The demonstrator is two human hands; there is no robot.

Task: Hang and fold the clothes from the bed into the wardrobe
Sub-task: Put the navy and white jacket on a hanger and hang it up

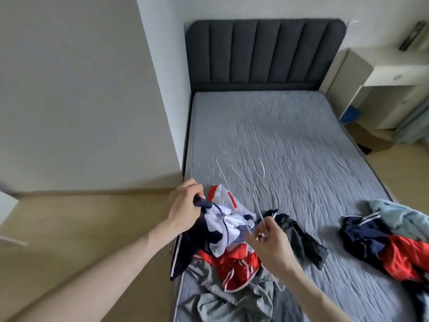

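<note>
head view: a navy, white and red jacket (222, 219) is lifted off the near left of the bed (290, 140) by its collar, pinched in the left hand (185, 205); a thin wire hanger (241, 201) is gripped in the right hand (269, 238), held beside the garment, apparently for threading in; more clothes (394, 240) are left at the near right, the wardrobe is not seen

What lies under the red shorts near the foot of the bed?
The red shorts lie on a crumpled grey garment, which spreads over the grey mattress. Whether anything else sits beneath them is hidden by the cloth.
</note>
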